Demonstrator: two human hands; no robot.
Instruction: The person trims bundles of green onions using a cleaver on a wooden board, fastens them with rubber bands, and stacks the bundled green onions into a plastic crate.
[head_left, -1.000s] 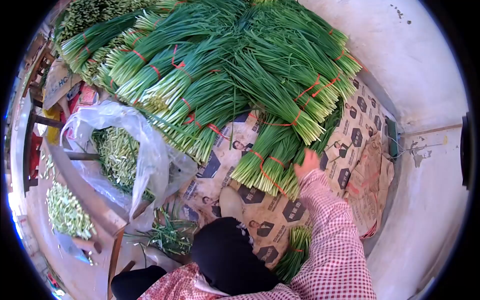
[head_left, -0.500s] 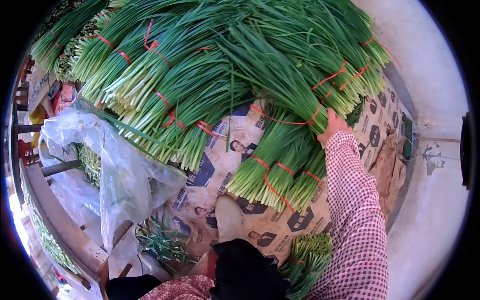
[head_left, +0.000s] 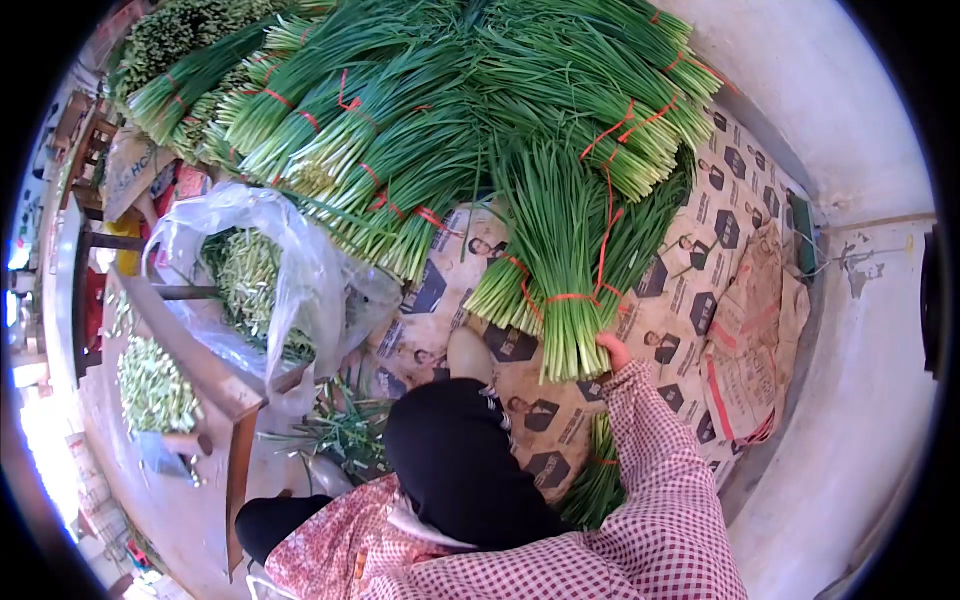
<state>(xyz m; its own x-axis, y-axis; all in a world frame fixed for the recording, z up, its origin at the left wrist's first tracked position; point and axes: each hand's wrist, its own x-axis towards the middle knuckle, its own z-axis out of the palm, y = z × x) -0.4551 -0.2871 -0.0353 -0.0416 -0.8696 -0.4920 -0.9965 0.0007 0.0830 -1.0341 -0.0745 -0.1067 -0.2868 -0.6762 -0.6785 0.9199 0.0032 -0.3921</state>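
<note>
My right hand (head_left: 616, 352) is closed around the cut end of a bundle of green stalks (head_left: 572, 325), tied with a red band. That bundle lies over other tied bundles (head_left: 505, 296), its leaves pointing away from me. Farther off, a large heap of similar bundles (head_left: 400, 130) spreads across the printed sheet. Near my knee, partly behind my sleeve, lies another banded bundle (head_left: 596, 490). My left hand is not in view.
At the left, a clear plastic bag (head_left: 290, 270) holds cut stalks beside a wooden table (head_left: 180, 340) with chopped pieces. Loose leaves (head_left: 350, 430) lie below it. A folded brown sack (head_left: 745, 350) is near the pale wall (head_left: 860, 400) at the right.
My right hand has taken hold of the upper bundle and drawn its cut end toward me, turning it from slanted to nearly straight. The view has shifted and shifted back.
</note>
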